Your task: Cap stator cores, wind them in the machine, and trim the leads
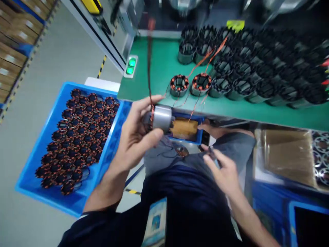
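Note:
My left hand (pixel 136 132) is closed around a wound motor stator (pixel 159 118), a grey metal cylinder with copper coils, held sideways over my lap below the bench edge. A dark wire (pixel 149 58) rises from it. My right hand (pixel 222 168) hovers lower right, fingers pinched on a small dark tool or wire end (pixel 211 151) that is too blurred to name. Two wound stators (pixel 190 84) with loose copper leads stand near the front edge of the green bench (pixel 159 65).
A blue tray (pixel 38 151) full of wound stators sits at my left. Many dark unwound stators (pixel 257 68) crowd the bench's right. A small blue bin (pixel 185 128) hangs under the bench edge. Green lit buttons (pixel 131 66) sit at the bench corner. Cardboard (pixel 285 154) lies at right.

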`<state>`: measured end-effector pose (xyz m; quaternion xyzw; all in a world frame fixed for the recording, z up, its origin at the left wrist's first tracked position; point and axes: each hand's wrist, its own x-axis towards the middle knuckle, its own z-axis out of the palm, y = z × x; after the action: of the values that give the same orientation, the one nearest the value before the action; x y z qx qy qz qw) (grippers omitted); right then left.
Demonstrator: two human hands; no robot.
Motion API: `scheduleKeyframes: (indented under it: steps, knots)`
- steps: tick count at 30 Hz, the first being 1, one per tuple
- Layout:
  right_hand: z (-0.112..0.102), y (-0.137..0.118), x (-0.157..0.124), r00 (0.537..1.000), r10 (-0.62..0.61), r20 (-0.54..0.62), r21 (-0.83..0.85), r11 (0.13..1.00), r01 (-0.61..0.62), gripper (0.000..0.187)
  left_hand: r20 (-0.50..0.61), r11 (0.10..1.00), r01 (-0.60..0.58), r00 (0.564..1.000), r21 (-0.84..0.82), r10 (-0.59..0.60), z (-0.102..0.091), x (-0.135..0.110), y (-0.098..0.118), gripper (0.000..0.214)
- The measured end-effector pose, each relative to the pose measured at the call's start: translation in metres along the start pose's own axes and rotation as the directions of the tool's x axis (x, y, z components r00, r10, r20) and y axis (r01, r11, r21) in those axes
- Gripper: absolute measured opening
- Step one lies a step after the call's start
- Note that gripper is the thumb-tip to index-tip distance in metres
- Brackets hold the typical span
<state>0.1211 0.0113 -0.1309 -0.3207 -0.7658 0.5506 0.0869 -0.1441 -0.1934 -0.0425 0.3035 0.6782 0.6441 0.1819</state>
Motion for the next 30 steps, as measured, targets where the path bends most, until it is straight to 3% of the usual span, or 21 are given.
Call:
scheduleKeyframes:
  steps: [3,5,8,11,16,20,23,27,30]
  knots:
    - [-0.005,-0.057,0.012,0.983,-0.131,-0.126,0.019,0.991,0.135,0.020,0.114,0.999,0.034,0.993,-0.003,-0.034,0.030,-0.037,0.002,0.060]
    - [0.000,-0.092,0.022,0.912,-0.361,-0.196,0.016,0.929,0.371,0.022,0.180,0.999,-0.014,0.984,0.039,0.006,0.044,-0.049,-0.004,0.061]
    - [0.011,-0.122,0.034,0.871,-0.478,-0.112,0.034,0.874,0.485,0.013,0.215,0.986,-0.090,0.975,0.141,0.058,0.053,-0.058,-0.015,0.063]
    - [0.019,-0.119,0.040,0.879,-0.472,-0.075,0.088,0.874,0.477,0.009,0.167,0.982,-0.075,0.985,0.174,0.046,0.058,-0.065,-0.021,0.056]
    - [0.027,-0.086,0.037,0.959,-0.279,-0.045,0.300,0.912,0.280,0.007,0.075,0.992,0.077,0.995,-0.104,-0.070,0.074,-0.079,-0.028,0.038]
    - [0.032,-0.082,0.032,0.976,-0.215,0.035,0.346,0.919,0.190,0.017,0.101,0.881,0.248,0.969,-0.403,-0.227,0.092,-0.082,-0.031,0.019]
    - [0.028,-0.087,0.028,0.974,-0.221,0.039,0.293,0.935,0.201,0.015,0.092,0.812,0.311,0.947,-0.494,-0.307,0.099,-0.079,-0.027,0.018]
    - [0.004,-0.086,0.014,0.984,-0.171,0.055,0.148,0.976,0.161,0.016,-0.018,0.852,0.256,0.955,-0.456,-0.297,0.099,-0.072,-0.031,0.027]
    - [-0.012,-0.079,0.002,0.956,-0.184,0.230,0.027,0.983,0.183,0.015,-0.123,0.923,0.093,0.981,-0.373,-0.149,0.096,-0.068,-0.045,0.034]
